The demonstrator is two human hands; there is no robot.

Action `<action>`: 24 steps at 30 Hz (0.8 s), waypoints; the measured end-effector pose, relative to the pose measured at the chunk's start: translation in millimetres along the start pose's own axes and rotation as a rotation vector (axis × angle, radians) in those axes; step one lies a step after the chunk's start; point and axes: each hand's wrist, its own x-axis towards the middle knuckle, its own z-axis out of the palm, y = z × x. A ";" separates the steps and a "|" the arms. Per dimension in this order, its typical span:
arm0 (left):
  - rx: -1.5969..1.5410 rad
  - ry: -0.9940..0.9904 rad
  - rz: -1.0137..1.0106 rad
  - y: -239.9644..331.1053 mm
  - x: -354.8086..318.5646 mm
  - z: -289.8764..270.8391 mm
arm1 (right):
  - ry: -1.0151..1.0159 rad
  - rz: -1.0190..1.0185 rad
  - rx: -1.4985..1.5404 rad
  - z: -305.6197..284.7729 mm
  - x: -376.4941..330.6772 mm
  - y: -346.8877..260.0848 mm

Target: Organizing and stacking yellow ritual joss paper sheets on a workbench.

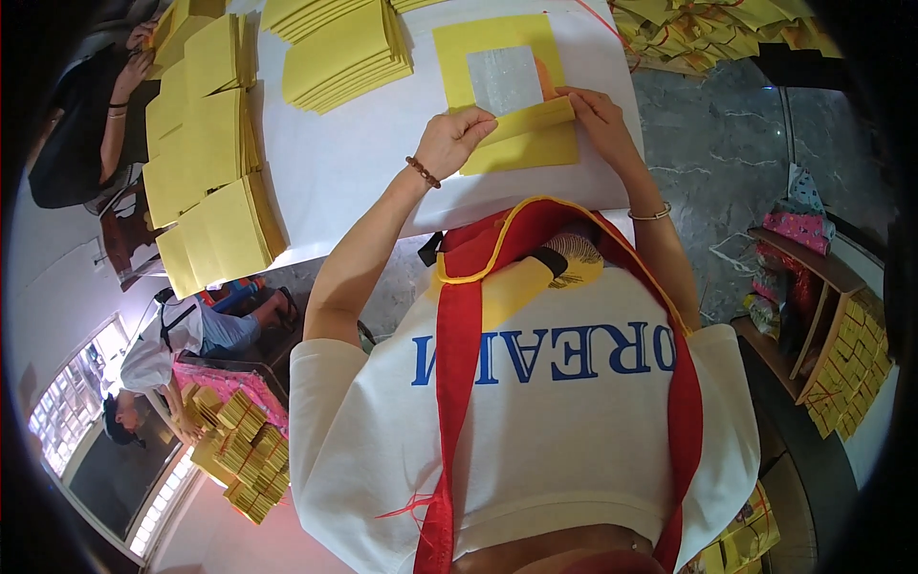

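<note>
A yellow paper sheet (526,156) lies on the white table (359,167) in front of me. On it is a silver rectangle (507,77), with a bit of orange (545,77) at its right edge. A strip of yellow paper is folded up across the silver's lower part. My left hand (449,145) pinches the left end of this fold, fingers curled and thumb pressed in. At the right end, my right hand (604,126) grips the fold between thumb and fingers, some of them hidden.
Stacks of yellow paper (206,143) line the table's left side; another stack (346,57) stands near the far edge. A co-worker's hand (132,72) is at far left. Another person (177,335) handles yellow bundles (251,445) lower left. More yellow paper (712,33) lies upper right.
</note>
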 end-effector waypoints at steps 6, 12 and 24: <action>-0.024 -0.046 -0.061 6.8 3.8 -3.0 | 0.015 -0.007 -0.005 0.7 -1.0 1.5; -0.019 -0.066 -0.062 5.2 7.1 -3.1 | 0.101 -0.077 0.024 5.2 -0.7 7.5; 0.007 -0.062 0.242 -4.0 -5.3 -33.1 | 0.047 -0.136 -0.171 5.0 -1.3 22.3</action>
